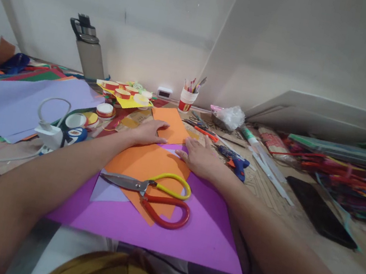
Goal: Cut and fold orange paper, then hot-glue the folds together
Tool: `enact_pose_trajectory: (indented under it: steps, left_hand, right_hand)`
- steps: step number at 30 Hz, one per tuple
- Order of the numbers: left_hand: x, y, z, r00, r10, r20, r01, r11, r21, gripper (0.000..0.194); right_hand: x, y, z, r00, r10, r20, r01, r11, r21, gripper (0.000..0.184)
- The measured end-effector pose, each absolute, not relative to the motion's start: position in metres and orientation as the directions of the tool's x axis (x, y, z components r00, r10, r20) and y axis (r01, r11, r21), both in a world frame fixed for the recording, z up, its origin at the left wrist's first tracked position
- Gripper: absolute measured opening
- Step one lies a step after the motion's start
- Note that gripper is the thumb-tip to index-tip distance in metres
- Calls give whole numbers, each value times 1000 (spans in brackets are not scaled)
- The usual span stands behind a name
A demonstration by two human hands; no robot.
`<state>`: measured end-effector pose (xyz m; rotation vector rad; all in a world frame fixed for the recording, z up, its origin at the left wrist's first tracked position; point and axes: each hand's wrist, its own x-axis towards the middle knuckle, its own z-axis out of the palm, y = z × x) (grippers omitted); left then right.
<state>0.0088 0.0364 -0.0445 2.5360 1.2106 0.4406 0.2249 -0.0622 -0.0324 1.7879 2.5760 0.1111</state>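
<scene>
Orange paper [171,123] lies between the left hand [150,133] and the right hand [201,158], its near corners partly covered by fingers. Both hands are open, fingers loosely spread at its edges; whether either presses down cannot be told. Nearer the body, scissors [138,185] obscure parts of the orange pieces [130,161] on a purple sheet [186,240], itself partly hidden by the forearms. Right of the right hand lie a glue gun [240,166], a phone [320,211] and blurred, cut-off strips [354,184]; left of the left hand, paper rings [76,121] and a charger [50,136]. A cup [187,101] stands beyond both.
</scene>
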Motion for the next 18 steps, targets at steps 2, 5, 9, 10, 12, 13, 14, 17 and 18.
enact_pose_trajectory:
  steps: [2,5,9,10,12,13,14,17,18]
  left_hand:
    - [8,36,-44,609,780,142,692,-611,385,67]
    - [8,36,-44,616,776,139,694,-618,370,66]
    - [8,39,-47,629,762,154,697,-640,323,64]
    - [8,40,-48,631,760,154,696,-643,321,64]
    - [8,42,-48,635,758,147,690,-643,334,67]
    - [8,42,-48,637,758,142,687,-641,342,68]
    - [7,43,-48,640,756,134,684,-641,348,69]
    - [6,42,-45,645,757,104,686,-634,356,72]
    - [5,41,-43,651,753,94,684,-636,357,74]
  right_hand:
    - [225,-62,-32,-300,949,99,953,293,73,63]
    - [218,-64,-33,-359,921,151,933,360,20,68]
    - [208,-66,-32,-527,849,24,845,527,-90,64]
    - [207,-66,-32,-546,838,1,833,543,-104,64]
    - [208,-66,-32,-545,838,-12,834,541,-107,61]
    - [209,-65,-33,-538,843,-8,840,534,-98,58]
    - [211,-65,-34,-528,849,2,846,526,-83,56]
    - [217,-64,-36,-467,884,40,884,467,-11,52]
    - [219,-64,-35,-438,898,53,899,438,-1,50]
